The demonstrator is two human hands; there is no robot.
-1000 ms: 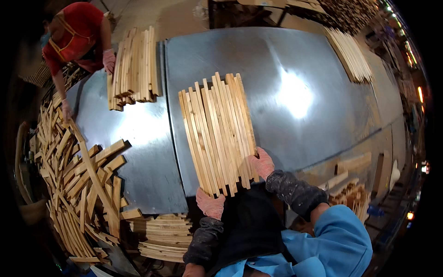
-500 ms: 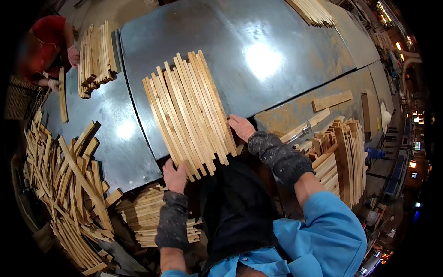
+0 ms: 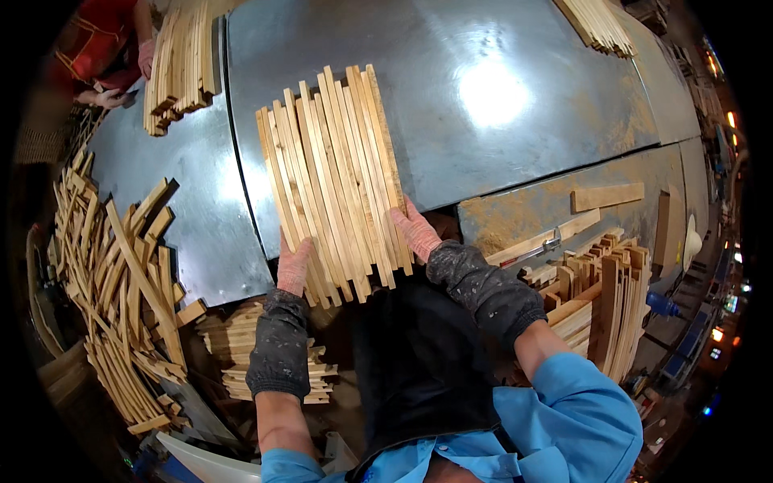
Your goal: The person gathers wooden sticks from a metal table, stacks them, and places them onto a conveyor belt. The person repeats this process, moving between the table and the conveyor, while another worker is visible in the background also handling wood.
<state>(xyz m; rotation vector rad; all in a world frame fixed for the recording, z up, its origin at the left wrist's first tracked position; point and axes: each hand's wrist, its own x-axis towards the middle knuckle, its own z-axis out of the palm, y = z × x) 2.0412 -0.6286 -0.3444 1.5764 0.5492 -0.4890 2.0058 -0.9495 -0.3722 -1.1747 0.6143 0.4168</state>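
Grey metal sheets top the desk (image 3: 451, 153), with a dark seam running down left of centre. Loose wooden sticks (image 3: 121, 298) lie in a tangled pile along the left of the frame, crowding that side, and a low wood stack (image 3: 278, 385) sits beneath the near edge. At upper left, a co-worker in red (image 3: 101, 36) has one hand against a bundle (image 3: 181, 64); another bundle (image 3: 597, 30) lies at upper right. Toward the right are a flat board (image 3: 608, 196), a metal tool (image 3: 551, 241) and a taller stack (image 3: 618, 314).

Just left of the frame's centre, a row of wooden strips (image 3: 334, 181) lies side by side, uneven at both ends. Its near corners sit between the gloved left hand (image 3: 293, 264) and right hand (image 3: 416, 231), both partly curled and gripping it from opposite sides; some fingertips are hidden.
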